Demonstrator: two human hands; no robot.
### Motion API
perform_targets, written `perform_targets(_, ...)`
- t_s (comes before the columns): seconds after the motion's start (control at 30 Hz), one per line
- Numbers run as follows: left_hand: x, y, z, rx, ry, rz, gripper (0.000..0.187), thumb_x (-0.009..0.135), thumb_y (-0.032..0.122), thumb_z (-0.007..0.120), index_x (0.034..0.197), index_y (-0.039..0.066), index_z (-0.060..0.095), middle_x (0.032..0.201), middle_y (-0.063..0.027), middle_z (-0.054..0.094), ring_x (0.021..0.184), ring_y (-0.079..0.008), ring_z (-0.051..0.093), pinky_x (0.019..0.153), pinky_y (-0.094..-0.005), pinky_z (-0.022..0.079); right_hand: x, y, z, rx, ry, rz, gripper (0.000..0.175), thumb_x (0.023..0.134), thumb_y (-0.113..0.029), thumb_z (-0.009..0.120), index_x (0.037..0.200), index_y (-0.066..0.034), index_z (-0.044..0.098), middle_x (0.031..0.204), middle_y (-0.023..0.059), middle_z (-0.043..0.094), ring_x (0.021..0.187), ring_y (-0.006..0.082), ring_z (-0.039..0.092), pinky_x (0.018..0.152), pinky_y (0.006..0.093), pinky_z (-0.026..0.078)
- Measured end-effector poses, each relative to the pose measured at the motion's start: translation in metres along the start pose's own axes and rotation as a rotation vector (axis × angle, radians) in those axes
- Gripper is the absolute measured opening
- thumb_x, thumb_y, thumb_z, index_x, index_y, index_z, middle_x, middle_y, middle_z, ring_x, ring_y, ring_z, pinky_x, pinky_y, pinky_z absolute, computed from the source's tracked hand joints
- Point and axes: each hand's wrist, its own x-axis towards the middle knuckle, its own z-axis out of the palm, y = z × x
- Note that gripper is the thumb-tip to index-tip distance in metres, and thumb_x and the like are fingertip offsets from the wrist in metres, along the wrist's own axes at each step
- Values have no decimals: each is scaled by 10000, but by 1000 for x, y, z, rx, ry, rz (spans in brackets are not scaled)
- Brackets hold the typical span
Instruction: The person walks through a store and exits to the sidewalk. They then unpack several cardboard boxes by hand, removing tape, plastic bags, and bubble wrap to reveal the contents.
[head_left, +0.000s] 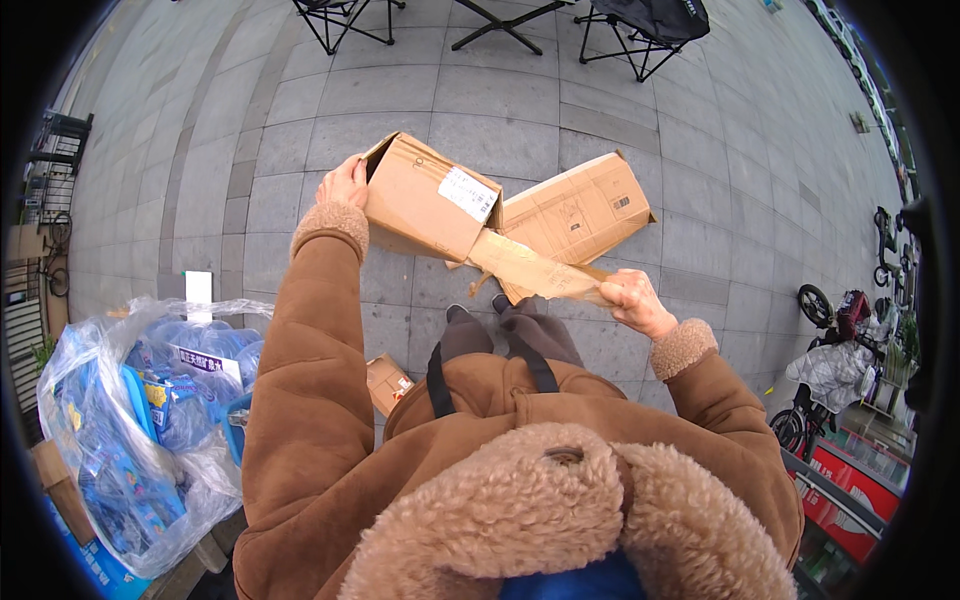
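My left hand grips the open left end of a cardboard box, which is held up over the pavement. A white label with writing sticks to its side. My right hand is closed on the end of a strip of packing tape. That strip stretches from the box's lower right corner and looks partly torn, with brown paper clinging to it. Beyond it, lower down, a second cardboard box lies tilted near my feet.
A smaller carton lies beside me at left. Plastic-wrapped water bottles are stacked farther left. Black folding chairs and a folding stand's crossed legs are ahead on the paving. Parked two-wheelers and a red cabinet stand at right.
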Motion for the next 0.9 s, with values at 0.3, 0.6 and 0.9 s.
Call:
perform_targets(0.3,-10,-31,-5,-130,119,-119,354,953,408,478,1227,239,626,1146,-144,661,1104,-365,601,915,-453,474,12,63,38,-71,51,259,158,759,-93,700,765,-40,552,745,150,595,742,361,588,679,429,452)
perform_targets(0.6,-30,-102,-26,-170,174,-291,395,952,446,485,1262,236,613,1149,-105,677,1118,-319,612,940,-422,461,158,34,114,904,-347,530,1107,702,-630,718,1488,3,262,1508,243,308,1413,360,279,1155,476,239)
perform_targets(0.9,-60,-191,-34,-278,335,-326,364,954,348,543,1196,97,648,1003,-117,718,935,-243,681,833,-364,505,218,-16,169,1644,281,896,315,979,-312,533,800,-53,530,580,-15,438,434,96,399,456,284,441)
